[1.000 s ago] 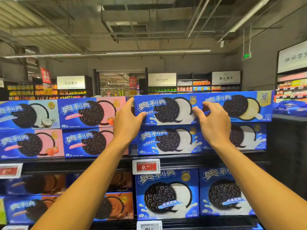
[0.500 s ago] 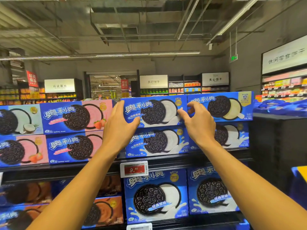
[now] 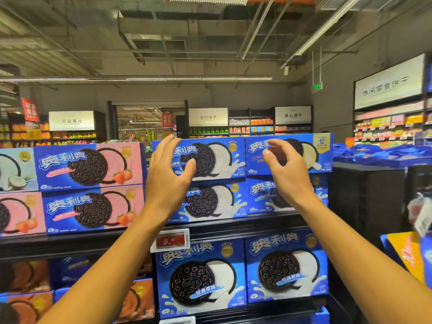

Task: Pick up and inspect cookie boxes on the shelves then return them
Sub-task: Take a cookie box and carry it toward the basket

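Note:
A blue Oreo cookie box (image 3: 221, 160) with a white cream picture lies on top of a matching box (image 3: 210, 203) on the upper shelf. My left hand (image 3: 167, 176) hovers in front of the top box's left end with fingers spread and loosely curved, holding nothing. In front of the neighbouring blue box (image 3: 315, 155), my right hand (image 3: 286, 176) is equally empty, thumb and fingers apart. Neither hand appears to touch a box.
Pink strawberry Oreo boxes (image 3: 93, 168) are stacked to the left. Larger blue boxes (image 3: 201, 277) stand on the lower shelf under a red price tag (image 3: 170, 240). A black display stand (image 3: 364, 197) with blue bags (image 3: 378, 155) is on the right. Other aisles lie behind.
Both hands gripped the ends of the top blue box before. Now they have let go and drawn back towards me, and the box stays on the stack.

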`<move>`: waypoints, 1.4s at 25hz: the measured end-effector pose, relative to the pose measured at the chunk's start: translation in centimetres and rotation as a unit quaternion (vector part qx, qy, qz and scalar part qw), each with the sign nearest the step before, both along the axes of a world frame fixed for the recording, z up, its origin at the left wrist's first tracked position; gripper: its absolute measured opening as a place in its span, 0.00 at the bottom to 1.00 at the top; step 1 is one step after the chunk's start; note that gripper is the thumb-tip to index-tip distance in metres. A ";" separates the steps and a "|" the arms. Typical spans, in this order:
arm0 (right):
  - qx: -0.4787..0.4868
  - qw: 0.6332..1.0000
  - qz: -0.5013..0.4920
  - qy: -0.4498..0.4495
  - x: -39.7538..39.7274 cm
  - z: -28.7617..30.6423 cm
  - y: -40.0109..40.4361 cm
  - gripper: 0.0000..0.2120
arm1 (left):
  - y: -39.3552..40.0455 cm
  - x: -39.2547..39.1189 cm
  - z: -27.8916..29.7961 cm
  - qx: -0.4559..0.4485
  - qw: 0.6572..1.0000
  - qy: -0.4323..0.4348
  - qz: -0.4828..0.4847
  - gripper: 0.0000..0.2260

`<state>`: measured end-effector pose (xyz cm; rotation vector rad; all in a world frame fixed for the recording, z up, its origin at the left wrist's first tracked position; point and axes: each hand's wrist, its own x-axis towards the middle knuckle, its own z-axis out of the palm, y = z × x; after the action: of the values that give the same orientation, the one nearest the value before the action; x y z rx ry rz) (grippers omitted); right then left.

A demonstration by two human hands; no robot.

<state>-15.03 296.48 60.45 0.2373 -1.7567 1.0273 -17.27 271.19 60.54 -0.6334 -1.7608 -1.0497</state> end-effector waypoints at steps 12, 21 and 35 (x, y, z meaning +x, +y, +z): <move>-0.120 0.984 -0.113 -0.068 1.6 0.8 10.5 0.33 | 13.5 -2.6 6.4 -0.363 0.915 0.013 0.175 0.30; -0.122 0.987 -0.047 -0.098 1.4 0.1 11.5 0.24 | 16.0 -1.8 7.1 -0.397 0.870 -0.025 0.290 0.21; -0.223 0.971 -0.004 0.089 7.2 0.6 11.5 0.23 | 16.4 4.1 8.0 -0.023 0.985 0.025 -0.166 0.26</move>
<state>-7.79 307.99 61.10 0.0354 -1.3237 1.3220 -13.12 287.56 68.58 -0.9999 -1.6746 -1.2078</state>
